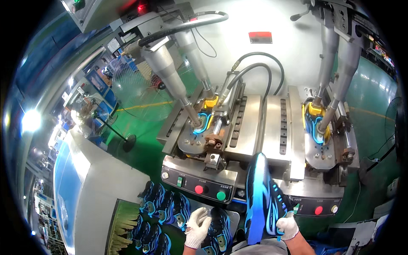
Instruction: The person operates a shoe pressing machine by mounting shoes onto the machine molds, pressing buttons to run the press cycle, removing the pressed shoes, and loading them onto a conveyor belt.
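Black and blue shoe upper [261, 199] held upright, long axis near vertical, narrow end pointing up toward the press machine [255, 127], wide end down at the lower edge of view. Right hand [288, 226], in a white glove, clenched around the lower right edge of that upper, fingers curled tight. Left hand [198, 226], also gloved, half closed, fingers bent down and resting on another black and blue upper [219, 231] atop the stack of uppers [163, 208] on the tray below the control panel [197, 185].
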